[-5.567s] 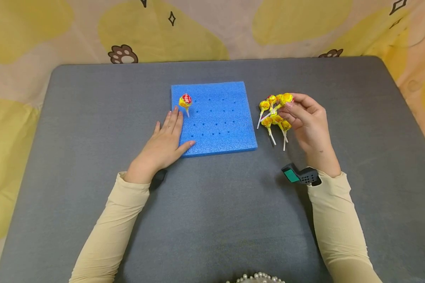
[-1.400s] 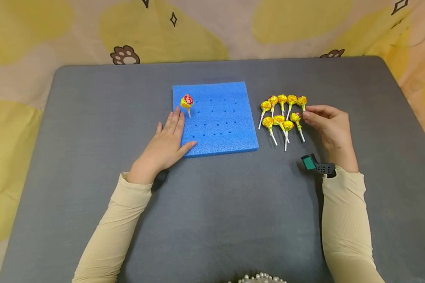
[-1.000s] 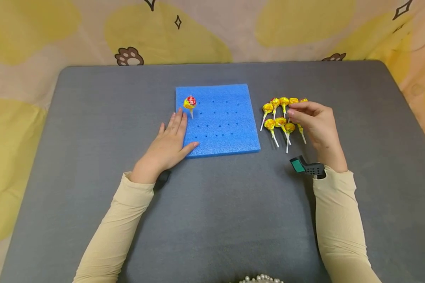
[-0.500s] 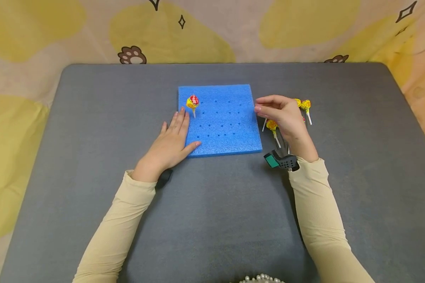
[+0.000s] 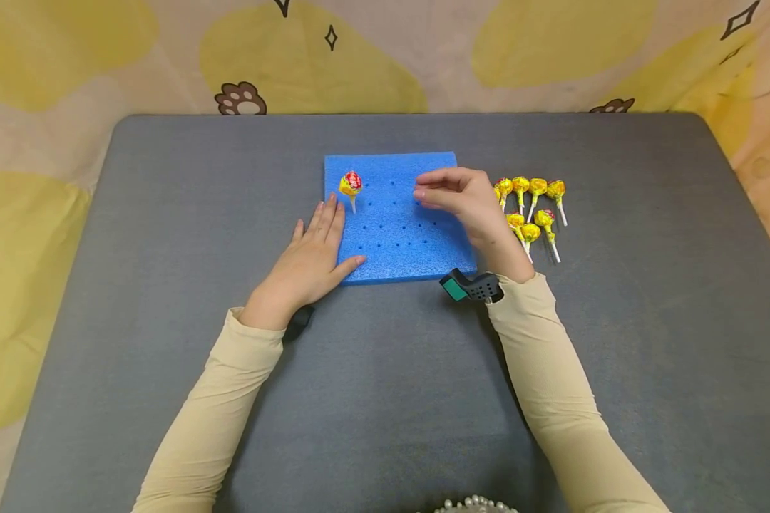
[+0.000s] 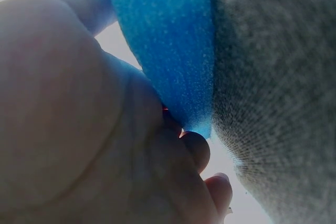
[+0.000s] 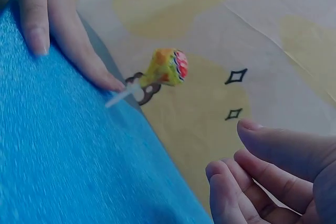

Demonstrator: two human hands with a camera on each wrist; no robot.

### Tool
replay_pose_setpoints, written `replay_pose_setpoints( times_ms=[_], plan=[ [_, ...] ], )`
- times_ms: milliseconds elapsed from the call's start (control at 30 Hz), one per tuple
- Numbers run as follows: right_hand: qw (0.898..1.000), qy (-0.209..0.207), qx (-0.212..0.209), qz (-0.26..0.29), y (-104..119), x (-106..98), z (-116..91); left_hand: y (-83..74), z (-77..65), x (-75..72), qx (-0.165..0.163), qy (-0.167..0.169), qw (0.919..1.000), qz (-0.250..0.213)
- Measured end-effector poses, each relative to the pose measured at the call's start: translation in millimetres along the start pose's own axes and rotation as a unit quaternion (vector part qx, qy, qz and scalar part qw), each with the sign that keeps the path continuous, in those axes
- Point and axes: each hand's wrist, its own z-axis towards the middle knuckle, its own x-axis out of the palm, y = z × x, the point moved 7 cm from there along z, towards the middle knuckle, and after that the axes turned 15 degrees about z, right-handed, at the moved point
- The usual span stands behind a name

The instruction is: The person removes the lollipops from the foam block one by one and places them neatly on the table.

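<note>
A blue foam board (image 5: 391, 263) with rows of small holes lies mid-table. One lollipop (image 5: 351, 182) in a yellow and red wrapper stands upright, its stick in the board's upper left area; the right wrist view shows this lollipop (image 7: 169, 66) too. My left hand (image 5: 304, 267) lies flat along the board's left edge, fingers straight, just below that lollipop. Over the board's right half hovers my right hand (image 5: 468, 206), fingers loosely bent; the right wrist view shows nothing between thumb and fingers (image 7: 302, 150). Its wrist partly hides the loose lollipops (image 5: 537, 187) lying to the right.
The loose lollipops lie in two rough rows on the dark grey table (image 5: 372, 399), most sticks pointing toward the person. A patterned yellow and cream cloth (image 5: 372, 57) hangs behind the table. A black wrist device (image 5: 471, 286) sits under the right wrist.
Earlier my right hand held a lollipop over a tight cluster. The lollipops are now spread out, and the emptied right hand has moved left over the board. My left hand stayed put.
</note>
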Motion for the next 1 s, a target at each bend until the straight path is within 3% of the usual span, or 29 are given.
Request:
replay_pose_setpoints(
  times_ms=[467, 733, 1000],
  plan=[
    [0.999, 0.030, 0.007, 0.010, -22.5, 47.7, 15.7, -0.3, -0.1, 0.3, -0.006, 0.007, 0.9999, 0.004],
    [1.000, 0.004, 0.014, 0.025, -36.2, 63.3, 16.5, -1.2, -1.2, -1.3, -0.004, 0.012, 0.9999, 0.004],
    [0.999, -0.017, -0.019, 0.035, -39.8, 71.7, 16.3, -0.7, -0.5, -2.3, -0.003, 0.010, 0.9999, 0.008]
  ],
)
